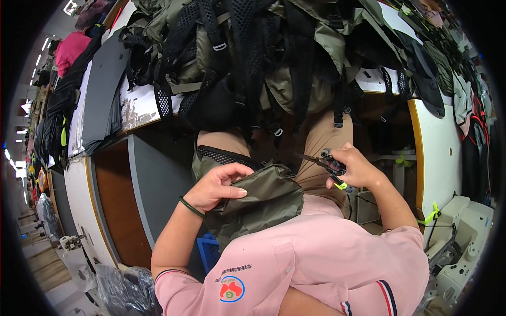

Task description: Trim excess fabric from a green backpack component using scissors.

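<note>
Olive-green thin fabric [263, 203] lies bunched over my lap, with a strip of black mesh [224, 156] along its upper left part. My left hand [219, 189] grips it, thumb on top and fingers behind the cloth. To the right, my right hand [354, 166] is closed around small thread snips [316, 158] with dark blades pointing left toward the fabric, a short gap away. A neon yellow-green tie [341, 186] hangs from the handle. My curled fingers partly hide the snips.
Olive backpack pieces [284, 87] with black mesh straps and buckles heap over the table in front. Grey flat panels [104, 84] are stacked at the left. A pale sewing machine [464, 250] stands at lower right, clear plastic wrapping [126, 289] at lower left.
</note>
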`<state>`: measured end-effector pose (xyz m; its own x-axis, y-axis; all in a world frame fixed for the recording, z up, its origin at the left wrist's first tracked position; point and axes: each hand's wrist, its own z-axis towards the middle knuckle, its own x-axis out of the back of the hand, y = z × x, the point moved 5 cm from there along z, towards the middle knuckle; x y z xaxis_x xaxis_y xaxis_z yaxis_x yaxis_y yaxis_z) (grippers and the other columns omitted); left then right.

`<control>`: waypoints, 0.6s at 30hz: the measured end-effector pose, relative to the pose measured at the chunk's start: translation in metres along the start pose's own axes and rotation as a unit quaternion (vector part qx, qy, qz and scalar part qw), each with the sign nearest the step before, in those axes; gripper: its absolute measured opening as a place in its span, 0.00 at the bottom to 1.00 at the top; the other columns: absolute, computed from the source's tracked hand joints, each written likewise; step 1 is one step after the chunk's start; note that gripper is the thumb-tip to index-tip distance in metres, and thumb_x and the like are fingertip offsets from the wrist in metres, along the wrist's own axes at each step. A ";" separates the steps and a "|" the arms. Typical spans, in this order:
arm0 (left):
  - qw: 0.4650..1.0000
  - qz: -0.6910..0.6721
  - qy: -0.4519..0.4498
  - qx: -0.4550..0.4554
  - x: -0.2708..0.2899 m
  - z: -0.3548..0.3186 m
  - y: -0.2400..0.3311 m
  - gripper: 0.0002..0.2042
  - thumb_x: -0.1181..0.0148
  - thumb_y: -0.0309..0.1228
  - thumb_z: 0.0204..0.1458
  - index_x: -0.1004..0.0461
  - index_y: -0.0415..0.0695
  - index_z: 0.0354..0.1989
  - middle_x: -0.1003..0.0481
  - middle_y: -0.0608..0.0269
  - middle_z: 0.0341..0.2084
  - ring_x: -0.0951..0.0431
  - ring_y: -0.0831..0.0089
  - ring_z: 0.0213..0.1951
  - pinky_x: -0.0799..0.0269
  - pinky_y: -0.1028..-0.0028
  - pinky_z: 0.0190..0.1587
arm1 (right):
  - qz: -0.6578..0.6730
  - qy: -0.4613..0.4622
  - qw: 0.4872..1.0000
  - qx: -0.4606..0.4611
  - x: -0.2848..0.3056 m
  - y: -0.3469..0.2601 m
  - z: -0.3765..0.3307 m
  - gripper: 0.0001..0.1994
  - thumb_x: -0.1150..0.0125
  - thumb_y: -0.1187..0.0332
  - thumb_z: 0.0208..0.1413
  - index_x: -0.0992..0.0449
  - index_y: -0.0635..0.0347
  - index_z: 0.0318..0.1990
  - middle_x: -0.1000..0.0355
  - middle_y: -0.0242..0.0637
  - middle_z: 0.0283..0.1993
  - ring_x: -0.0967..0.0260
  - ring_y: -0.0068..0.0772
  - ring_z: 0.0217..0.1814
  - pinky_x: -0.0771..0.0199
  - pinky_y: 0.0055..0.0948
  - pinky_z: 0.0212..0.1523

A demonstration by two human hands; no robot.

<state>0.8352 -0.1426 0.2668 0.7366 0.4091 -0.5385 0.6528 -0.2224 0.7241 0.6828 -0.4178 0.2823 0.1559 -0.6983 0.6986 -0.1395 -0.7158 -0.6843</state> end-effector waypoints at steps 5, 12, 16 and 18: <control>1.000 0.021 -0.011 0.012 -0.005 0.004 0.000 0.22 0.37 0.16 0.45 0.30 0.38 0.52 0.26 0.65 0.44 0.26 0.80 0.45 0.28 0.79 0.49 | -0.074 -0.019 0.995 0.070 0.018 -0.025 0.015 0.28 0.27 0.43 0.32 0.28 0.57 0.30 0.31 0.33 0.23 0.34 0.38 0.30 0.42 0.32 0.43; 0.998 0.029 -0.031 0.040 -0.014 0.006 0.001 0.21 0.38 0.16 0.46 0.29 0.40 0.51 0.26 0.68 0.41 0.26 0.82 0.43 0.29 0.81 0.49 | -0.167 -0.071 0.976 0.118 0.030 -0.040 0.036 0.26 0.25 0.45 0.31 0.28 0.57 0.27 0.37 0.31 0.19 0.37 0.37 0.29 0.43 0.32 0.39; 0.998 0.038 -0.034 0.042 -0.015 0.006 0.002 0.20 0.38 0.15 0.45 0.28 0.39 0.50 0.26 0.67 0.42 0.27 0.82 0.44 0.29 0.81 0.49 | -0.181 -0.079 0.971 0.135 0.035 -0.049 0.041 0.25 0.25 0.46 0.29 0.28 0.57 0.25 0.37 0.32 0.18 0.38 0.37 0.29 0.42 0.33 0.39; 0.998 0.032 -0.034 0.046 -0.016 0.006 0.002 0.20 0.38 0.14 0.44 0.28 0.38 0.49 0.25 0.66 0.42 0.26 0.81 0.45 0.30 0.80 0.50 | -0.183 -0.085 0.970 0.138 0.036 -0.049 0.043 0.25 0.24 0.47 0.29 0.28 0.57 0.25 0.37 0.32 0.18 0.39 0.38 0.29 0.42 0.33 0.39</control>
<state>0.8259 -0.1544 0.2745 0.7856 0.3311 -0.5227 0.6153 -0.3277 0.7170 0.7370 -0.4073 0.3317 0.3070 -0.3699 0.8769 0.2193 -0.8691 -0.4434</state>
